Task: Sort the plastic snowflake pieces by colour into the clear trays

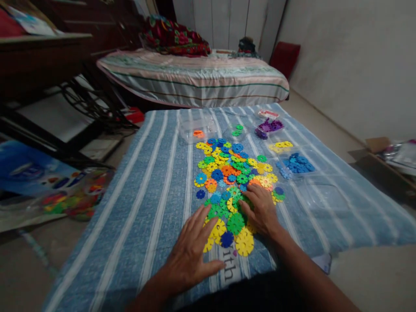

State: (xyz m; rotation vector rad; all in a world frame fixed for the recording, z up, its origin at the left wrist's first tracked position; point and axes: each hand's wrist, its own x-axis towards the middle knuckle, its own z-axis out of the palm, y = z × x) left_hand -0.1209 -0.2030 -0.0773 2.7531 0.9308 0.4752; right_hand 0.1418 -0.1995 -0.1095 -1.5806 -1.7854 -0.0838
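A loose pile of notched plastic discs (242,166) in yellow, green, blue and orange spreads over the striped cloth in front of me. My left hand (191,251) is at the pile's near left edge, fingers stretched and thumb apart, holding nothing I can see. My right hand (261,206) rests over the right side of the pile. Its fingers are slightly bent and touch discs, with the thumb spread away. Between the hands lie a large green disc (235,223), a yellow disc (244,242) and a dark blue disc (227,239).
Clear plastic boxes stand beyond and right of the pile: one with orange discs (198,134), one with purple pieces (271,125), one with blue pieces (298,164). A clear container (325,197) lies nearer right. Behind the table is a bed (201,82); bagged colourful pieces (73,201) lie left.
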